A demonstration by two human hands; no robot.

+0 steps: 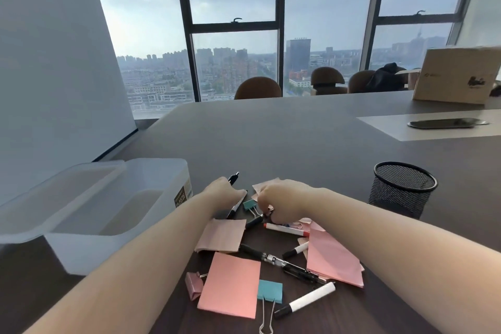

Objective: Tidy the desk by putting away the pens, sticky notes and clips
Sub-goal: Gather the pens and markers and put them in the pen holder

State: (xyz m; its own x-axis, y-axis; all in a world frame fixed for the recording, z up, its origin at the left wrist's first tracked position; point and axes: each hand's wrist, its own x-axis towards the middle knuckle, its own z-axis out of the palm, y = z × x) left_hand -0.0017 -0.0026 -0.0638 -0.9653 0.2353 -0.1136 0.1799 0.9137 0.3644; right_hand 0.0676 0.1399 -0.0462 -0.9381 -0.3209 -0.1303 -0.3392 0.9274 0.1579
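Pens, pink sticky notes and binder clips lie in a heap on the dark desk [271, 149]. My left hand [225, 190] is closed on a black pen [233, 177] whose tip sticks out beyond my fingers; a black-and-white marker [236, 206] lies just under that hand. My right hand [282, 202] is curled over the heap, fingers pinched around a dark pen end [254, 221] beside a small teal clip [249, 205]. Nearer me lie a pink note pad [230, 283], a large teal clip [269, 291], a red-capped marker [286, 229] and a white marker [305, 301].
A clear plastic box [89, 214] with its lid open stands at the left. A black mesh pen cup [401, 188] stands at the right. A cardboard box [458, 76] and chairs [257, 88] are at the far side of the desk, by the windows.
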